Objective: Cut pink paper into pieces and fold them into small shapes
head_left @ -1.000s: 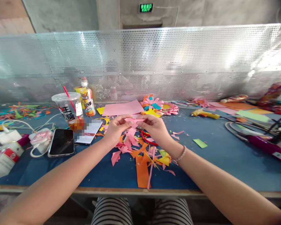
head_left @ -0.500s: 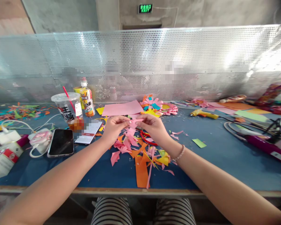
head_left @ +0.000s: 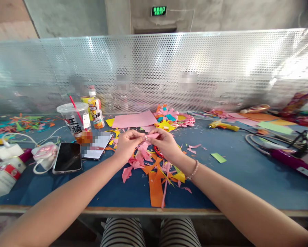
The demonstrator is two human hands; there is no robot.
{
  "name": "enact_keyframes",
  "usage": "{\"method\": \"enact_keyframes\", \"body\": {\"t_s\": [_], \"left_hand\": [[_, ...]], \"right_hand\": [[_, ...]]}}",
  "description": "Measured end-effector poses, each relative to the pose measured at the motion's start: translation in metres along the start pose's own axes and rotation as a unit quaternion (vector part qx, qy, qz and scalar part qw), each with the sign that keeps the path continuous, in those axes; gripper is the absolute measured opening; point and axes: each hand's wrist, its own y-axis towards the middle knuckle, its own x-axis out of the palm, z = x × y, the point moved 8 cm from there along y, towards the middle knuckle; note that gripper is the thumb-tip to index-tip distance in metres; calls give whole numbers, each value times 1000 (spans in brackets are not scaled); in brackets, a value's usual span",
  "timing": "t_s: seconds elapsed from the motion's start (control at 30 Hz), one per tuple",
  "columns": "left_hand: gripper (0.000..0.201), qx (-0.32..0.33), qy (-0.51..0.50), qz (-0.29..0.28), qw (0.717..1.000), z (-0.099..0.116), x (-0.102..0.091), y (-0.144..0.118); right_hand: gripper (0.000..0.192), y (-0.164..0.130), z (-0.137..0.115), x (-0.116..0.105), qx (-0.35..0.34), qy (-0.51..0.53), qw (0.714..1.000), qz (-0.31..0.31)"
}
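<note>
Hands: left (head_left: pixel 128 143) + right (head_left: pixel 166 143) pinched on pink paper strip (head_left: pixel 151 136) | held taut above scrap pile (head_left: pixel 156 171) on surface (head_left: pixel 246 171), easier folding prob

green exit sign (head_left: pixel 158 11) above the doorway

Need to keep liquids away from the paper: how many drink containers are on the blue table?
2. A clear plastic cup with a red straw stands at the left behind the black phone; an orange-labelled drink bottle stands just right of it. Others may be hidden behind clutter.
</note>
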Motion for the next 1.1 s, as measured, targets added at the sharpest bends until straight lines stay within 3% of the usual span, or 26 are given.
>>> {"method": "enact_keyframes", "body": {"t_s": [0.17, 0.4, 0.67, 0.77, 0.87, 0.93, 1.1], "left_hand": [[16, -11, 12, 0, 1000, -2, 0, 1], [20, -47, -59, -29, 997, -8, 4, 3], [18, -33, -33, 7, 999, -8, -4, 7], [24, -57, -58, 3, 997, -13, -3, 6], [29, -99, -59, -62, 991, -22, 10, 3], [29, -95, -21, -100, 990, -24, 17, 1], [28, -78, 21, -89, 993, -25, 16, 2]], "right_hand": [[23, -2, 2, -1, 45, 49, 998, 16], [22, -3, 9, -4, 101, 121, 987, 38], [21, 0, 17, -8, 141, 116, 982, 41], [21, 0, 20, -10, 143, 113, 982, 44], [22, 2, 22, -13, 134, 116, 983, 52], [23, 2, 24, -15, 121, 112, 984, 61], [22, 3, 23, -14, 88, 74, 992, 55]]}}
